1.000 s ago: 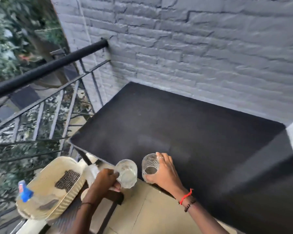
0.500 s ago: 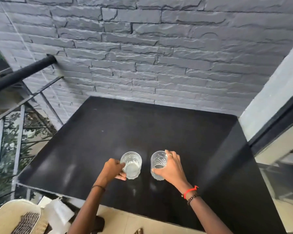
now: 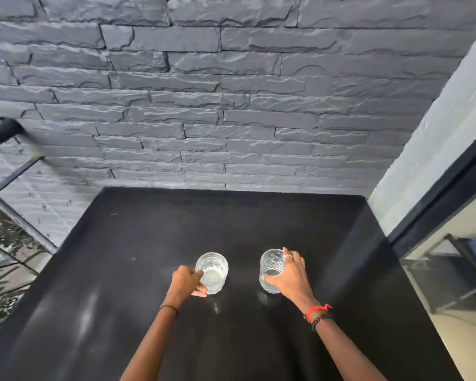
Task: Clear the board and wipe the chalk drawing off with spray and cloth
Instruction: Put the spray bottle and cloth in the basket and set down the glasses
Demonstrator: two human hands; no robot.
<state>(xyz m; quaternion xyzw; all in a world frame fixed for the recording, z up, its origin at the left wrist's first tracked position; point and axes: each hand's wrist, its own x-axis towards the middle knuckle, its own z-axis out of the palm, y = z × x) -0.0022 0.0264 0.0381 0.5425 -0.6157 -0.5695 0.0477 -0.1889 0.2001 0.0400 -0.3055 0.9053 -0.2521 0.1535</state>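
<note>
A black board [image 3: 154, 243] fills the lower half of the view, its surface dark with faint pale smears near the front left. Two clear cut-glass tumblers stand on it near the middle. My left hand [image 3: 186, 283] grips the left glass [image 3: 213, 272] from its left side. My right hand [image 3: 289, 276] holds the right glass [image 3: 270, 266] from the right, fingers wrapped round its rim and side. The glasses stand about a hand's width apart. No spray bottle or cloth shows.
A grey stone-brick wall [image 3: 231, 105] rises right behind the board. A black railing [image 3: 0, 132] runs off at the left, with foliage below. At the right stands a white pillar [image 3: 437, 133] and a dark-framed glass pane [image 3: 451, 257].
Both hands carried the glasses from the board's near left edge onto its middle. The glasses are now farther apart. The view turned away from the tray and railing toward the wall.
</note>
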